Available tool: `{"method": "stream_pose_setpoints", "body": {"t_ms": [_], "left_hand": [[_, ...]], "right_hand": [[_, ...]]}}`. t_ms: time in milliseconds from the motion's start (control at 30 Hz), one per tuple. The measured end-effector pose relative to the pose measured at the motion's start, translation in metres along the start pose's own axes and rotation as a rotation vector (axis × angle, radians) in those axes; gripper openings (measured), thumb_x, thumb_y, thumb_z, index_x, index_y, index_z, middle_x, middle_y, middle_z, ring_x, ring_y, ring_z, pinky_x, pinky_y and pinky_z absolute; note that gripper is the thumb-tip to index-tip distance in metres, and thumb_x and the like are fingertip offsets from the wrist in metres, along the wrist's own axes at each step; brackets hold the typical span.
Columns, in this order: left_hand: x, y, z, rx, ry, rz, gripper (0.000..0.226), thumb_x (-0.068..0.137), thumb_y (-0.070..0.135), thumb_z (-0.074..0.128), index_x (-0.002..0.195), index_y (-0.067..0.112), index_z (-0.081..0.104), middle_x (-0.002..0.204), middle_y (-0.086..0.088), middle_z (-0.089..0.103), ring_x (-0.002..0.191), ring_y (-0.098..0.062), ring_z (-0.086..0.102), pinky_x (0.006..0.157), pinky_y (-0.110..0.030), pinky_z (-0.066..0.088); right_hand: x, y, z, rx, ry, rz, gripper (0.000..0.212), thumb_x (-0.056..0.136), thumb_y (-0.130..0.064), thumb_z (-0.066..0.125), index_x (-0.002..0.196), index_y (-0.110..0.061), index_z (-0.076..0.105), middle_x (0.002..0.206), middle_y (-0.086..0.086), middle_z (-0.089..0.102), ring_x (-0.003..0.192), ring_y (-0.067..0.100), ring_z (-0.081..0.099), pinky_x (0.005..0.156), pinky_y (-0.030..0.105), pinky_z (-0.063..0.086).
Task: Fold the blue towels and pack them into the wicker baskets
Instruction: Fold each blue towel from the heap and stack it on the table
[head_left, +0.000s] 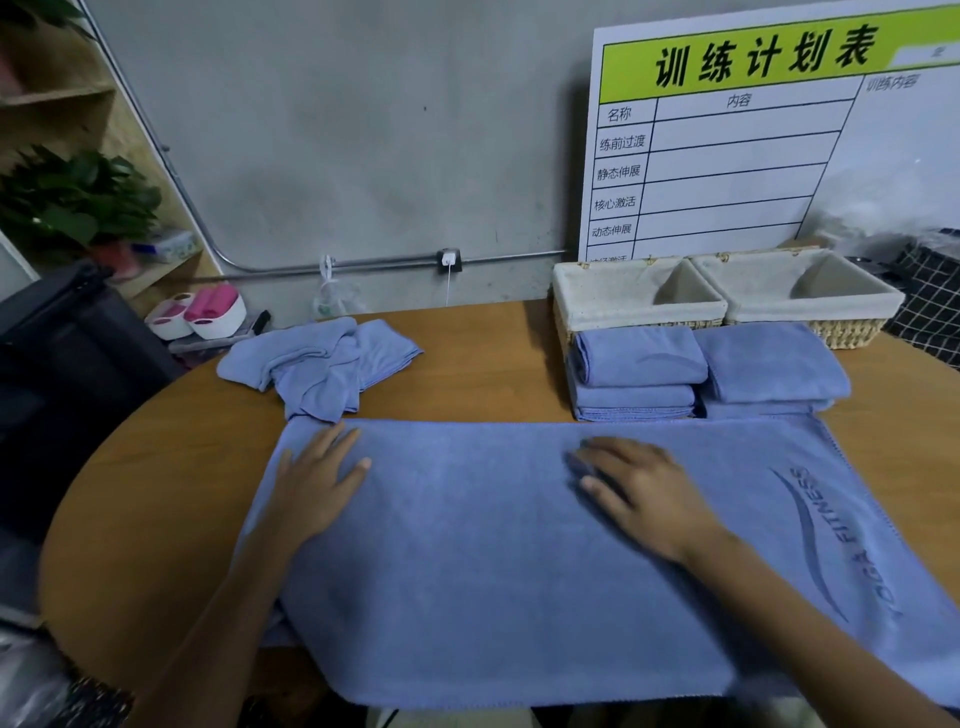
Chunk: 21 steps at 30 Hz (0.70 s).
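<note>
A large blue towel (493, 571) with a fitness logo lies spread flat across the near half of the wooden table (156, 493). My left hand (317, 480) rests flat on the towel's far left corner, fingers straight. My right hand (639, 493) lies flat on the towel's middle, fingers spread and slightly blurred. Two stacks of folded blue towels (639, 371) (774, 366) sit just beyond the spread towel, in front of two lined wicker baskets (631, 301) (810, 301); nothing shows inside either basket. A crumpled pile of blue towels (322, 366) lies at the far left of the table.
A white board with a green header (727, 145) leans on the wall behind the baskets. White and pink containers (208, 314) sit past the table's left edge near a black case (62, 364). A checked black cloth (930, 306) lies at far right.
</note>
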<state>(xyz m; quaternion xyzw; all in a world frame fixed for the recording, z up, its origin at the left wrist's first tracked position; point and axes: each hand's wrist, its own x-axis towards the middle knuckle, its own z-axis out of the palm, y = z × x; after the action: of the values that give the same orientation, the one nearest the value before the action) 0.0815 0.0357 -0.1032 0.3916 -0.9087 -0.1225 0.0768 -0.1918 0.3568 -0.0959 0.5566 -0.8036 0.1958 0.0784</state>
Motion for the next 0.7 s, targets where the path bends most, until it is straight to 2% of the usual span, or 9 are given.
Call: {"method": "stream_pose_setpoints", "body": {"t_ms": [33, 100, 167, 233, 300, 367, 467, 600, 700], "left_hand": [[0.003, -0.001, -0.002, -0.016, -0.02, 0.013, 0.058, 0.103, 0.05, 0.043, 0.156, 0.029, 0.032, 0.166, 0.009, 0.019, 0.152, -0.014, 0.018, 0.122, -0.052, 0.007], [0.002, -0.005, -0.01, -0.089, -0.056, 0.058, 0.06, 0.101, 0.057, 0.043, 0.153, 0.028, 0.038, 0.164, 0.01, 0.023, 0.151, -0.015, 0.022, 0.123, -0.051, 0.008], [-0.011, -0.017, -0.02, -0.186, 0.024, 0.088, 0.066, 0.094, 0.064, 0.038, 0.146, 0.025, 0.051, 0.158, 0.009, 0.037, 0.145, -0.016, 0.036, 0.121, -0.051, 0.022], [-0.033, -0.033, -0.026, -0.233, 0.194, 0.093, 0.068, 0.093, 0.064, 0.034, 0.139, 0.02, 0.058, 0.15, 0.005, 0.049, 0.137, -0.018, 0.046, 0.115, -0.051, 0.034], [-0.055, -0.046, -0.023, -0.29, 0.28, 0.07, 0.068, 0.096, 0.062, 0.031, 0.135, 0.015, 0.061, 0.144, 0.001, 0.054, 0.132, -0.022, 0.051, 0.111, -0.052, 0.039], [-0.069, -0.05, -0.018, -0.289, 0.297, 0.044, 0.068, 0.098, 0.06, 0.028, 0.133, 0.013, 0.062, 0.142, -0.002, 0.056, 0.129, -0.025, 0.053, 0.108, -0.056, 0.04], [-0.075, -0.05, -0.017, -0.208, 0.311, 0.035, 0.065, 0.099, 0.056, 0.023, 0.135, 0.017, 0.061, 0.146, -0.002, 0.053, 0.132, -0.025, 0.05, 0.109, -0.062, 0.036], [-0.08, -0.065, -0.019, -0.047, 0.212, 0.053, 0.068, 0.097, 0.064, 0.013, 0.145, 0.032, 0.048, 0.156, 0.011, 0.041, 0.147, -0.011, 0.031, 0.116, -0.055, 0.021], [-0.078, -0.078, -0.03, 0.149, 0.155, 0.141, 0.073, 0.099, 0.067, 0.004, 0.147, 0.032, 0.046, 0.158, 0.012, 0.039, 0.149, -0.007, 0.024, 0.117, -0.056, 0.021]], "right_hand": [[0.004, -0.007, 0.01, 0.002, -0.089, 0.019, 0.057, 0.097, -0.057, 0.028, 0.136, -0.031, 0.059, 0.144, -0.003, 0.054, 0.134, 0.023, 0.049, 0.107, 0.042, 0.038], [0.01, -0.008, 0.015, -0.01, -0.154, 0.045, 0.066, 0.093, -0.064, 0.019, 0.144, -0.035, 0.05, 0.155, -0.008, 0.042, 0.145, 0.02, 0.035, 0.114, 0.039, 0.026], [0.013, 0.0, 0.012, -0.03, -0.158, 0.05, 0.07, 0.092, -0.067, 0.015, 0.146, -0.036, 0.047, 0.157, -0.011, 0.037, 0.147, 0.018, 0.031, 0.115, 0.036, 0.024], [0.014, 0.008, 0.01, -0.057, -0.163, 0.041, 0.07, 0.092, -0.068, 0.013, 0.147, -0.038, 0.046, 0.158, -0.013, 0.035, 0.148, 0.015, 0.03, 0.115, 0.034, 0.022], [0.014, 0.013, 0.01, -0.058, -0.171, 0.048, 0.071, 0.092, -0.07, 0.013, 0.147, -0.038, 0.046, 0.158, -0.013, 0.035, 0.148, 0.014, 0.029, 0.116, 0.033, 0.022], [0.015, 0.015, 0.01, -0.052, -0.173, 0.051, 0.073, 0.092, -0.072, 0.01, 0.146, -0.038, 0.046, 0.158, -0.013, 0.035, 0.148, 0.014, 0.029, 0.116, 0.034, 0.023], [0.016, 0.017, 0.011, -0.053, -0.194, 0.047, 0.074, 0.092, -0.072, 0.008, 0.148, -0.039, 0.043, 0.159, -0.014, 0.032, 0.149, 0.013, 0.027, 0.118, 0.034, 0.021], [0.016, 0.017, 0.01, -0.043, -0.214, 0.047, 0.083, 0.088, -0.078, -0.002, 0.15, -0.04, 0.039, 0.161, -0.015, 0.028, 0.15, 0.011, 0.023, 0.119, 0.035, 0.019], [0.017, 0.015, 0.007, -0.033, -0.225, 0.053, 0.088, 0.086, -0.08, -0.004, 0.15, -0.039, 0.039, 0.162, -0.015, 0.027, 0.15, 0.011, 0.021, 0.119, 0.034, 0.017]]}}
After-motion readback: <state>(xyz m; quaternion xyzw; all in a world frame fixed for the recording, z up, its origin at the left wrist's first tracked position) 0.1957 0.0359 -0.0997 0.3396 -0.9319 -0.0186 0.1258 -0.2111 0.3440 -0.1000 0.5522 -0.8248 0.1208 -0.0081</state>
